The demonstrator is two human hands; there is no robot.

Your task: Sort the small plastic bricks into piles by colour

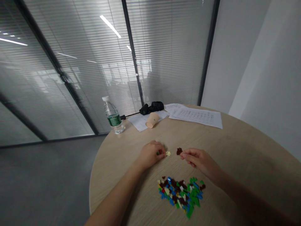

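My left hand (150, 153) rests on the round wooden table (235, 150), its fingers curled around a small cluster of building bricks (163, 153) showing green, red and cream parts. My right hand (197, 159) lies a little to the right, its fingers pinched on a small dark brown brick piece (179, 151). The two hands are close together but apart. In front of them, nearer to me, lies a heap of several loose small bricks (181, 194) in green, blue, brown, red and white.
A plastic water bottle (113, 116) stands at the table's far left edge. A tan paper cup (152, 120) lies on its side on white sheets (141, 121). More printed papers (197, 116) and a black object (151, 107) lie at the back. Glass walls with blinds stand behind.
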